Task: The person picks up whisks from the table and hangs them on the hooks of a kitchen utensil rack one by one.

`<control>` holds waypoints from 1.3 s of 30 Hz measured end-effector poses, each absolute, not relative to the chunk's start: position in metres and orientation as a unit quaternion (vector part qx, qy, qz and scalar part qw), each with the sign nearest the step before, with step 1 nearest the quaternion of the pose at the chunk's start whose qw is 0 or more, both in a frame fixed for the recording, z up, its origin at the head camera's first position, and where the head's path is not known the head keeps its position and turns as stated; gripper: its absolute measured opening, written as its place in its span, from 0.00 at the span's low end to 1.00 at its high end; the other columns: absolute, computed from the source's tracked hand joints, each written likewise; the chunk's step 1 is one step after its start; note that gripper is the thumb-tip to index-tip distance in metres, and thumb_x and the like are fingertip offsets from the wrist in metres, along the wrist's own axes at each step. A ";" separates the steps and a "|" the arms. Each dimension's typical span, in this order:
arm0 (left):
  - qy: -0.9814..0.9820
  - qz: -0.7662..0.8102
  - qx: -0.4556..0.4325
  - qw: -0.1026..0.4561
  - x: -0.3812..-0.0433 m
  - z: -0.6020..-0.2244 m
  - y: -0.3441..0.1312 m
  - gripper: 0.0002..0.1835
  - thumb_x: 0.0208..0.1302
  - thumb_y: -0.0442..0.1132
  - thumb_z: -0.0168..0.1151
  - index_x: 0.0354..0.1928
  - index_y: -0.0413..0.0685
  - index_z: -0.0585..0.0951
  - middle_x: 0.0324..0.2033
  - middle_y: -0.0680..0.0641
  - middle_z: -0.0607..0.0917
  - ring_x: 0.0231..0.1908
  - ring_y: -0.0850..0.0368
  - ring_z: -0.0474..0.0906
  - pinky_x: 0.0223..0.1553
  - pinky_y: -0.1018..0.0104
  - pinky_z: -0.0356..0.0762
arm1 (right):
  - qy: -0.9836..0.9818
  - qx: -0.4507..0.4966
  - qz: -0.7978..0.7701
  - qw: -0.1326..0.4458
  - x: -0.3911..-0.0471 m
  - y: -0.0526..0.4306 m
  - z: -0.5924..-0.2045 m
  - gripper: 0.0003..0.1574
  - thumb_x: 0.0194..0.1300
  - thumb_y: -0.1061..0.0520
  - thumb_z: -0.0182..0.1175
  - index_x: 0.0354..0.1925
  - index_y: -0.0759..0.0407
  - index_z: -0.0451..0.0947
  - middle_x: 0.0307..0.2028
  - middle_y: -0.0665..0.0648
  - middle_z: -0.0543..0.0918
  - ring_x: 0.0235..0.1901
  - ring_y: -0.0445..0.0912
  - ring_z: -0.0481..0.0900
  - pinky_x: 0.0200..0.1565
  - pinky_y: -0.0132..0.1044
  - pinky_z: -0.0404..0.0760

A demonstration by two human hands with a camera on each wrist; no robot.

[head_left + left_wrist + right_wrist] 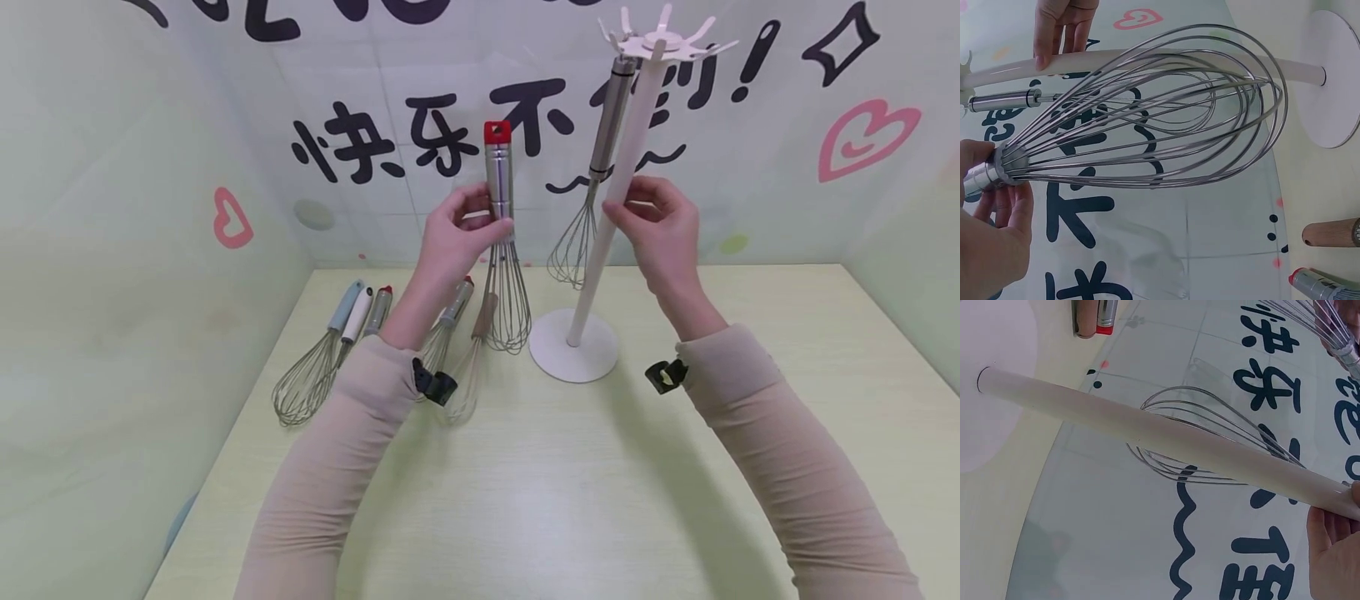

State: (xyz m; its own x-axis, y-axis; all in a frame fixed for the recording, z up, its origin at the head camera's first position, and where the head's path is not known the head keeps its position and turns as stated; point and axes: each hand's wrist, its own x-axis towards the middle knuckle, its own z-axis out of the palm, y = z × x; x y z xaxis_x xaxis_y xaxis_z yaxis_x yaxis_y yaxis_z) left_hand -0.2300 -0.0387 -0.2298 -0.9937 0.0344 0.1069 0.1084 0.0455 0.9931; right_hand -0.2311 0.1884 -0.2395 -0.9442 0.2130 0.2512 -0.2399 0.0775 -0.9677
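My left hand [461,229] grips a whisk [500,179] by its metal handle, red-tipped end up and wire loops [1147,119] hanging down. It is held in the air left of a white stand [626,150] with a ring of hooks [663,42] on top. With thumb and fingers my right hand [663,229] holds the stand's pole [1179,440] about midway up. Another metal-handled whisk [611,125] hangs from a hook on the pole's left side. In the right wrist view its wires [1210,412] pass behind the pole.
The stand's round base [551,354] rests on the pale table [525,500]. Several whisks lie at the left, among them one with a blue handle [347,304] and one with a brown handle [486,315], partly behind my left arm. A printed wall sheet [427,200] rises behind.
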 end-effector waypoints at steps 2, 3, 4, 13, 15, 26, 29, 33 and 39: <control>-0.724 -0.687 -0.051 0.030 -0.230 -0.228 -0.039 0.27 0.57 0.32 0.65 0.60 0.51 0.74 0.53 0.47 0.78 0.51 0.54 0.78 0.51 0.65 0.78 | -0.709 0.005 0.684 0.172 -0.232 0.186 -0.240 0.16 0.57 0.62 0.66 0.46 0.55 0.80 0.39 0.44 0.81 0.41 0.40 0.80 0.55 0.37 0.81; -0.725 -0.686 -0.053 0.032 -0.230 -0.228 -0.039 0.27 0.57 0.32 0.65 0.60 0.51 0.74 0.53 0.47 0.78 0.51 0.54 0.78 0.53 0.65 0.78 | -0.706 0.005 0.687 0.174 -0.232 0.185 -0.240 0.16 0.57 0.63 0.67 0.46 0.55 0.80 0.38 0.44 0.81 0.40 0.40 0.80 0.54 0.36 0.81; -0.726 -0.685 -0.056 0.034 -0.230 -0.227 -0.039 0.27 0.57 0.32 0.65 0.60 0.51 0.74 0.53 0.47 0.79 0.51 0.54 0.79 0.54 0.64 0.78 | -0.704 0.003 0.688 0.175 -0.232 0.184 -0.240 0.16 0.57 0.63 0.67 0.45 0.55 0.80 0.38 0.44 0.81 0.40 0.40 0.80 0.54 0.35 0.82; -0.727 -0.680 -0.079 0.050 -0.231 -0.214 -0.037 0.27 0.58 0.31 0.64 0.60 0.49 0.73 0.52 0.45 0.78 0.50 0.54 0.78 0.56 0.63 0.79 | -0.715 0.008 0.677 0.172 -0.233 0.182 -0.238 0.16 0.57 0.62 0.67 0.46 0.55 0.79 0.39 0.44 0.80 0.41 0.39 0.80 0.55 0.36 0.82; -0.729 -0.678 -0.078 0.052 -0.232 -0.211 -0.036 0.27 0.57 0.31 0.64 0.60 0.48 0.73 0.53 0.45 0.79 0.49 0.54 0.78 0.55 0.64 0.79 | -0.719 0.011 0.675 0.167 -0.232 0.183 -0.237 0.17 0.57 0.62 0.66 0.46 0.55 0.79 0.39 0.44 0.80 0.41 0.39 0.80 0.55 0.36 0.82; -0.748 -0.654 -0.080 0.078 -0.236 -0.203 -0.026 0.25 0.56 0.31 0.62 0.58 0.45 0.73 0.50 0.45 0.79 0.46 0.57 0.77 0.52 0.67 0.79 | -0.722 0.020 0.675 0.149 -0.234 0.186 -0.237 0.18 0.58 0.62 0.66 0.48 0.55 0.78 0.40 0.43 0.80 0.42 0.39 0.79 0.55 0.35 0.81; -0.746 -0.655 -0.080 0.089 -0.237 -0.201 -0.024 0.24 0.56 0.31 0.62 0.58 0.45 0.74 0.49 0.45 0.79 0.45 0.58 0.76 0.51 0.69 0.79 | -0.723 0.023 0.674 0.149 -0.235 0.187 -0.238 0.18 0.58 0.62 0.66 0.48 0.54 0.78 0.40 0.43 0.80 0.42 0.39 0.79 0.55 0.35 0.81; -0.740 -0.659 -0.085 0.101 -0.238 -0.200 -0.020 0.23 0.57 0.32 0.62 0.57 0.45 0.74 0.50 0.45 0.80 0.45 0.58 0.77 0.50 0.70 0.78 | -0.720 0.025 0.678 0.147 -0.235 0.187 -0.239 0.17 0.59 0.62 0.65 0.48 0.54 0.78 0.39 0.43 0.80 0.42 0.39 0.79 0.55 0.35 0.81; -0.725 -0.671 -0.105 0.116 -0.240 -0.198 -0.016 0.24 0.58 0.33 0.64 0.58 0.46 0.75 0.51 0.45 0.79 0.48 0.56 0.78 0.52 0.71 0.79 | -0.709 0.027 0.690 0.142 -0.234 0.188 -0.238 0.17 0.58 0.64 0.66 0.46 0.54 0.79 0.39 0.43 0.80 0.41 0.39 0.79 0.54 0.34 0.82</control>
State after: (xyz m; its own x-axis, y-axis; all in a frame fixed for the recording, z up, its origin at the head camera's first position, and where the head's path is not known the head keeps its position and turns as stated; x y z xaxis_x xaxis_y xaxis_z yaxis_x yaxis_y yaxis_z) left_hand -0.2404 -0.0164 -0.1978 -0.9508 -0.0042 0.3097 0.3084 0.0775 0.9481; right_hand -0.2342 0.1880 -0.2382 -0.9581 0.1586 0.2385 -0.2341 0.0462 -0.9711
